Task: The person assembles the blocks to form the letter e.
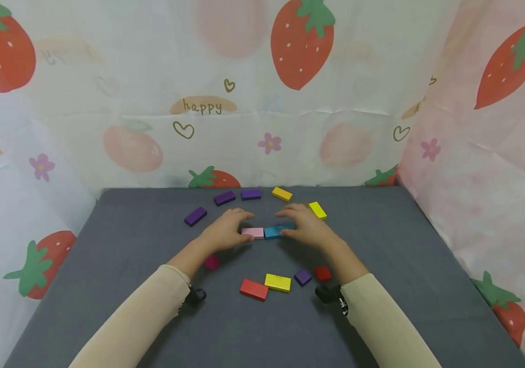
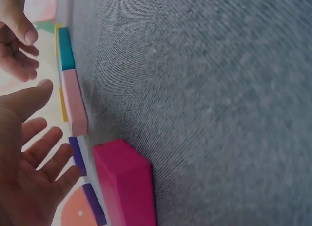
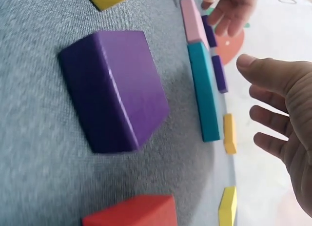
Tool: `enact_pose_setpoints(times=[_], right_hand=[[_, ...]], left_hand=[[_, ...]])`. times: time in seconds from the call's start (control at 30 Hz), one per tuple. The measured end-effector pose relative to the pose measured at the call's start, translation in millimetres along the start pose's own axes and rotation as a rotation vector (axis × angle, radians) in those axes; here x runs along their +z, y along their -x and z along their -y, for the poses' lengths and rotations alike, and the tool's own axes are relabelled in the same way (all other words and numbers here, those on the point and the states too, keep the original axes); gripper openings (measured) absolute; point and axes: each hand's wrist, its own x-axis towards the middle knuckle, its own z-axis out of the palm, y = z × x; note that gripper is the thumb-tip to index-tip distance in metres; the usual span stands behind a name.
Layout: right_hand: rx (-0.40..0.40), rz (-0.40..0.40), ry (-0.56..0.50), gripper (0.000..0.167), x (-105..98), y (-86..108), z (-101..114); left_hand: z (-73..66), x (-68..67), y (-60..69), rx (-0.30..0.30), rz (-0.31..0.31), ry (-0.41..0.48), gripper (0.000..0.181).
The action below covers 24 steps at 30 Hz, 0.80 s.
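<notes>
At frame centre, a pink block (image 1: 253, 233) and blue block (image 1: 273, 233), presumably light and rigid, best pinched across their long sides, lie near the empty, loose-fingered left hand (image 1: 227, 229) and right hand (image 1: 307, 226).

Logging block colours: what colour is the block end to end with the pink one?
The block is teal-blue; it shows best in the right wrist view.

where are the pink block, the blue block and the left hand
Pink block (image 1: 256, 232), head view, top face.
Blue block (image 1: 273, 232), head view, left part of top.
Left hand (image 1: 226, 229), head view, back of hand.
</notes>
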Motion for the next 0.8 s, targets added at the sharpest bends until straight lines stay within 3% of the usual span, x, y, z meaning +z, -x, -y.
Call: enact_pose_setpoints(times=[0.27,0.8], right_hand=[[-0.004,0.034,0.025,0.046,8.9,-10.6,1.2],[0.038,0.096,0.032,0.043,20.2,-17.6,-7.1]], left_hand=[[2.3,7.0,-5.4,0.007,0.017,0.006,0.058],[5.3,15.1,-15.6,0.040,-0.004,0.050,0.045]])
